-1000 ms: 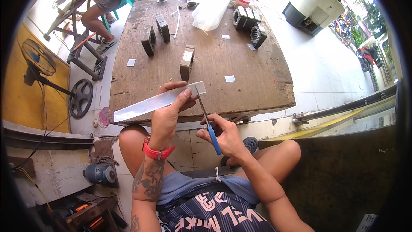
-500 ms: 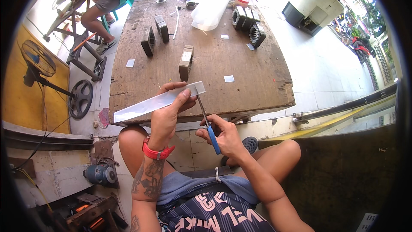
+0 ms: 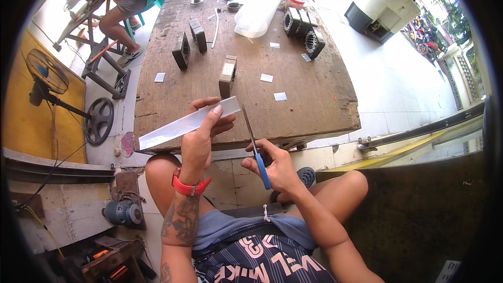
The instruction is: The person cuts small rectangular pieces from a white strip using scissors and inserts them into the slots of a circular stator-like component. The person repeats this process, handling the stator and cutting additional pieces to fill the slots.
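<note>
My left hand (image 3: 201,128) pinches a long white translucent plastic strip (image 3: 173,132) near its right end, thumb on top. In my right hand (image 3: 276,166) is a pair of scissors (image 3: 262,167) with blue handles, the blades pointing up and away. The blade tips stand just right of the strip's cut end, apart from it. Beyond the strip, a small cut rectangle (image 3: 266,78) and another white piece (image 3: 280,96) lie on the wooden table (image 3: 157,107). A block-shaped metal motor core (image 3: 227,76) stands upright just past my left hand.
More metal cores (image 3: 181,51) stand at the left, and a toothed group (image 3: 301,22) at the right. A rolled translucent sheet (image 3: 259,9) lies farther back near a red-lidded jar (image 3: 295,1). At the far left a person (image 3: 123,15) sits; a fan (image 3: 47,76) stands beside the table.
A small rectangle has come off the strip's right end and now lies on the table. The strip is shorter, its end has drawn left, and the scissors are clear of it.
</note>
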`<state>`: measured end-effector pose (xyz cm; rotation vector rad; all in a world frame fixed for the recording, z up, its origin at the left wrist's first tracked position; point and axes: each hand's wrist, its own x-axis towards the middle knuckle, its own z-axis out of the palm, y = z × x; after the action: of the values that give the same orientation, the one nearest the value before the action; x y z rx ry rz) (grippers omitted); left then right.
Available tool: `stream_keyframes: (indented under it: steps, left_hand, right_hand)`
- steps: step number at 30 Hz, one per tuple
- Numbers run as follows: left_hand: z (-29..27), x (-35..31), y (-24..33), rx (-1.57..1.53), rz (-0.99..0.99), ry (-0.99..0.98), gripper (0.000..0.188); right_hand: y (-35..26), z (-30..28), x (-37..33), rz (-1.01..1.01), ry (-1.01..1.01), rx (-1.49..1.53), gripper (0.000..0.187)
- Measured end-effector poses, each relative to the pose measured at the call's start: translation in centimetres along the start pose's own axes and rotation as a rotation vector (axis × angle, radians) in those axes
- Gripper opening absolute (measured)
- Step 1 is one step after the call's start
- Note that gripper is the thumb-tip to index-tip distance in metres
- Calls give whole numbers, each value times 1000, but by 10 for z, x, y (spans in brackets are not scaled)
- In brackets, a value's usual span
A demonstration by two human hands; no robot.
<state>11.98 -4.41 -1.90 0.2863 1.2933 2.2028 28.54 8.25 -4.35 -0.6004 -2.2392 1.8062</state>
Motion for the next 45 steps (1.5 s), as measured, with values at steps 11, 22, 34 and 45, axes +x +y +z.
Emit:
stream_keyframes:
  steps: [11, 22, 34, 45]
  left_hand:
    - [6, -2, -4, 107, -31, -14, 32]
    - [4, -1, -6, 66, -38, -25, 31]
    - [4, -3, -8, 145, -60, -24, 30]
    - [5, -2, -2, 106, 2, 13, 32]
  right_hand:
    - [0, 1, 1, 35, -41, -12, 57]
    - [2, 2, 1, 1, -28, -9, 57]
    - [-1, 3, 4, 54, -18, 55, 46]
    - [-2, 2, 0, -20, -24, -23, 57]
